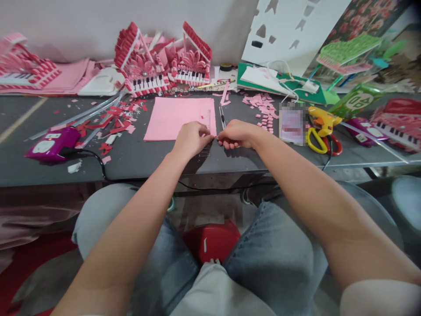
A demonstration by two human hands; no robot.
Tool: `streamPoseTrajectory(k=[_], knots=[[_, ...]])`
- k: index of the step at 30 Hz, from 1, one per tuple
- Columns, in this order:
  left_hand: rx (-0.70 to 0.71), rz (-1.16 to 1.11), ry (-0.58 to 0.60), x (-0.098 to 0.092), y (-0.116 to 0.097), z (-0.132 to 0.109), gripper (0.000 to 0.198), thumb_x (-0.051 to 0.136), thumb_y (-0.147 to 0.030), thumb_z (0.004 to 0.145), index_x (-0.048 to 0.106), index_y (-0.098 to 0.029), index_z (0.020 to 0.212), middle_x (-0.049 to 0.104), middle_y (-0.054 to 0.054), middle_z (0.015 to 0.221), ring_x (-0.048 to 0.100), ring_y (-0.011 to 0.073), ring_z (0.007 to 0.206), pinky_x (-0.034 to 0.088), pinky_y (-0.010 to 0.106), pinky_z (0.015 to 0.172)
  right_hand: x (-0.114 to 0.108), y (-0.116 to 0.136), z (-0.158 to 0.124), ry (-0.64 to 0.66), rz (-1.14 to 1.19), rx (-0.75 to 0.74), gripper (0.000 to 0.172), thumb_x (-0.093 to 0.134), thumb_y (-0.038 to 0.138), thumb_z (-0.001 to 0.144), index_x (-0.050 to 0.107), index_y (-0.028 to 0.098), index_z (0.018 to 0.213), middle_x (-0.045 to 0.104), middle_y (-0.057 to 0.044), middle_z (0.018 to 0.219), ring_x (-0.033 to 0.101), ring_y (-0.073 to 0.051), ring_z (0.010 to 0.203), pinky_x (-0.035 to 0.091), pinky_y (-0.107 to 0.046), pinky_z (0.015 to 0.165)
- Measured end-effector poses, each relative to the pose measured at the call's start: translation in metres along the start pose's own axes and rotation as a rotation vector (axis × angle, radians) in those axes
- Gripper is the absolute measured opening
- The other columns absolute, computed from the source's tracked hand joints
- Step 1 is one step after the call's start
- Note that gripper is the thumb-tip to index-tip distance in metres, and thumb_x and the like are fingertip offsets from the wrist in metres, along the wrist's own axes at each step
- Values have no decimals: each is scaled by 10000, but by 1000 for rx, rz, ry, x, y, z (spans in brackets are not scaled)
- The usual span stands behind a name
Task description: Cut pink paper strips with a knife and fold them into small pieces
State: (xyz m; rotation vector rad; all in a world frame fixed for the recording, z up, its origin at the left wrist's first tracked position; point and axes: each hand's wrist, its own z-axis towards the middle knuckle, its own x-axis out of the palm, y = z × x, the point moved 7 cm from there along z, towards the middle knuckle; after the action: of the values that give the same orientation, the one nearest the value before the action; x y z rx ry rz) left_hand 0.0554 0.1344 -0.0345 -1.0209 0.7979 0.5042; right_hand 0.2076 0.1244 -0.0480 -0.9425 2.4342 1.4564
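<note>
Denim legs (272, 245) nearest, either side of red stool seat (212, 241). Next out, dark-grey tabletop (138, 162), blk cable (190, 188) slung along front edge. Both hands meet just off near R corner of pink sheet (177, 116), which lies flat, mid-table. L hand (193, 138) over near end of clear ruler (210, 115), thumb + fingertips drawn together; R hand (235, 134) w/ fingers curled in, thumb side close against L fingertips. Grip: both look closed up, but can't tell what, if anything, is between the fingers; spot too small. Ruler runs along sheet's R side, near end sticking out past near edge. Pen (222, 117) just R of sheet, beyond R hand. Far L of hands: purple device (54, 144); behind/beside it, clear rods (83, 115) + red scraps (115, 120). R of R hand: small pink pcs (265, 123) grouped, then phone (292, 127) (screen blurred), yellow/red-handled scissors (315, 140), yellow glue gun (325, 119). Farther R, 2nd purple unit (362, 131) under green packet (357, 100). Pink offcuts (259, 103) heaped beyond small pcs. Back row: two red/pink piano models (146, 83) approx. ctr, blk tape roll (226, 66), green board (248, 74) w/ white cable (289, 83) on top. Farthest: white cut-out sheet (286, 48) upright vs pale wall (82, 26).
</note>
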Motion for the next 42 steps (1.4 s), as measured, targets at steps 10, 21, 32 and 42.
streamPoseTrajectory(k=[10,21,32,42], knots=[[-27,-9,11,0,-3,0,134,784,-306,844,807,-184,792,792,134,1001,734,293,970,535,425,898,-15,24,-14,-281,-535,-302,238,741,286,884,738,127,707,678,-107,612,658,-216,670,535,-341,705],[-39,2,19,-2,-5,-3,103,783,-288,842,822,-198,813,806,112,964,738,270,896,555,406,845,-3,32,-14,-256,-897,-672,286,589,148,968,809,219,1137,763,-82,1187,672,-222,1065,456,-309,845],[66,59,128,-2,-4,-3,177,656,-173,893,829,-199,921,784,128,1120,725,298,1103,535,427,998,3,32,-15,-251,-985,-765,275,553,140,977,777,192,1127,719,-101,1252,662,-230,1101,466,-322,861],[50,50,133,0,-1,-8,236,677,-263,980,831,-194,1145,707,119,1387,686,276,1253,508,405,1125,5,30,-10,-259,-986,-794,264,521,119,1001,754,182,1106,733,-100,1208,649,-236,1122,461,-329,849]])
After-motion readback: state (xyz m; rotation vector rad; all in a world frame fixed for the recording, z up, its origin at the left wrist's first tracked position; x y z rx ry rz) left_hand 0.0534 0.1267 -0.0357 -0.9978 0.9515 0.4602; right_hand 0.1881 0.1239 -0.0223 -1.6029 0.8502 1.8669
